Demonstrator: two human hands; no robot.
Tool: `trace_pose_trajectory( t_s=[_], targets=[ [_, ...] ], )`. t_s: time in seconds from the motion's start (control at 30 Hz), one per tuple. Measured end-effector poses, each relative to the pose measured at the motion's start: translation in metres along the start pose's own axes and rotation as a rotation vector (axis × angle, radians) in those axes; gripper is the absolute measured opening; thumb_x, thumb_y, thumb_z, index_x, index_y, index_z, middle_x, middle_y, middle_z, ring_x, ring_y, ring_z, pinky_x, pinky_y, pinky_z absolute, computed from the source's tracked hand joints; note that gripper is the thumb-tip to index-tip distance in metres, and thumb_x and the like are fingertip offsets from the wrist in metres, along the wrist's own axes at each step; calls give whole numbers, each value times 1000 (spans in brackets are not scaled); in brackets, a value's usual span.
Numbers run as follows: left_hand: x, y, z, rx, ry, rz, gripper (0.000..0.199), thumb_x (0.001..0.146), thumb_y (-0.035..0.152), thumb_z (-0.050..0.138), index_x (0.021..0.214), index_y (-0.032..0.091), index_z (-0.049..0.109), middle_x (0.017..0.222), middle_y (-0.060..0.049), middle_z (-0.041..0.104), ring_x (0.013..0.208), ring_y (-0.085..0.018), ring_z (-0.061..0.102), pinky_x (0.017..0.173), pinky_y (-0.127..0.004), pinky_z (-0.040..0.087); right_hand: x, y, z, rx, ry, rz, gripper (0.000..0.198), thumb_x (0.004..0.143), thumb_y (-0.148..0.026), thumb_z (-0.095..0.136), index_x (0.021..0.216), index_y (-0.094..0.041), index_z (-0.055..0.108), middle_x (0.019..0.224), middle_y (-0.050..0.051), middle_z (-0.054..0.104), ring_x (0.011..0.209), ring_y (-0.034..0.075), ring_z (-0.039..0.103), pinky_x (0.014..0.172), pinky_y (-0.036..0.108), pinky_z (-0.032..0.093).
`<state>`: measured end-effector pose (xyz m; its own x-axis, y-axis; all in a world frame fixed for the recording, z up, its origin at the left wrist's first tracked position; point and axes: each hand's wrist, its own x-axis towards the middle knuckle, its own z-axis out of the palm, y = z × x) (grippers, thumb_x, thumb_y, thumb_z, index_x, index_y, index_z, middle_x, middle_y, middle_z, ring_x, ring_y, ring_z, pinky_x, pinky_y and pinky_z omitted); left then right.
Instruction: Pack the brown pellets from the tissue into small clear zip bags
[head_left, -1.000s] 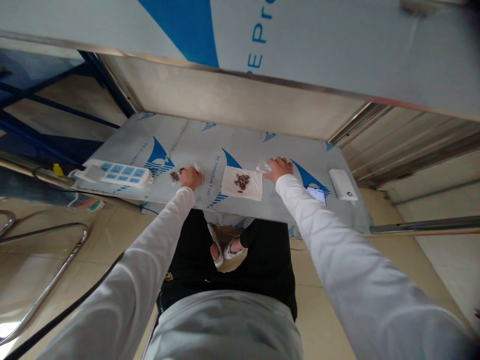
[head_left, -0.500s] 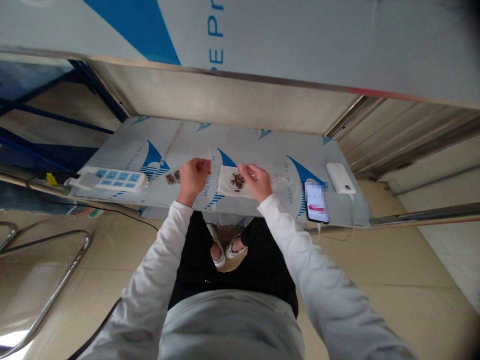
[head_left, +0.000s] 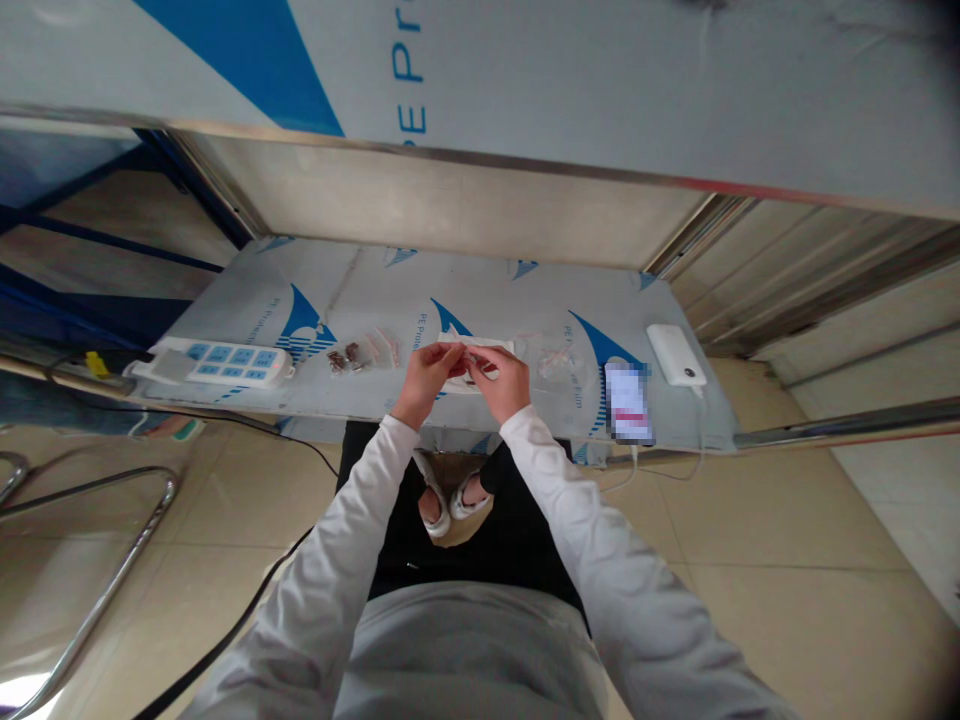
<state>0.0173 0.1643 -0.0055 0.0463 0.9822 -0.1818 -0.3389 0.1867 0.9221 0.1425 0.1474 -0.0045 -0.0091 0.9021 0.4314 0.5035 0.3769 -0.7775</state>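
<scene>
My left hand and my right hand meet fingertip to fingertip, pinched together over a white sheet. Whatever sits between the fingers is too small to make out. The hands cover most of the sheet, and a few dark brown bits show in the gap between them. To the left lie small clear packets of brown pieces, with thin pinkish strips beside them. Right of my hands, more pinkish strips lie on or in a clear plastic piece.
A white power strip with blue sockets lies at the table's left end. A phone and a white power bank with cables are on the right. A film-covered shelf crosses above the film-covered table.
My left hand has moved right, away from the brown packets, uncovering the pinkish strips. Both hands have come together over the white sheet, hiding most of the brown bits on it.
</scene>
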Motion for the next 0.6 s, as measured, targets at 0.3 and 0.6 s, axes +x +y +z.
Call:
trace_pose_trajectory(
  t_s=[0.3, 0.6],
  targets=[
    [-5, 3, -2, -37, -117, -149, 34, 57, 38, 80, 72, 10, 68, 66, -4, 67, 60, -10, 62, 66, -24, 50, -8, 3, 0, 217, -31, 234, 32, 78, -45, 63, 92, -18, 74, 89, 7, 74, 76, 20, 69, 69, 29, 56],
    [-7, 3, -9, 100, -232, -78, 38, 61, 47, 76, 72, 12, 65, 65, -3, 67, 61, -10, 62, 64, -23, 48, -5, 18, -7, 470, -240, 452, 38, 72, -48, 64, 89, -15, 74, 78, 7, 75, 73, 22, 70, 63, 31, 56]
  ],
)
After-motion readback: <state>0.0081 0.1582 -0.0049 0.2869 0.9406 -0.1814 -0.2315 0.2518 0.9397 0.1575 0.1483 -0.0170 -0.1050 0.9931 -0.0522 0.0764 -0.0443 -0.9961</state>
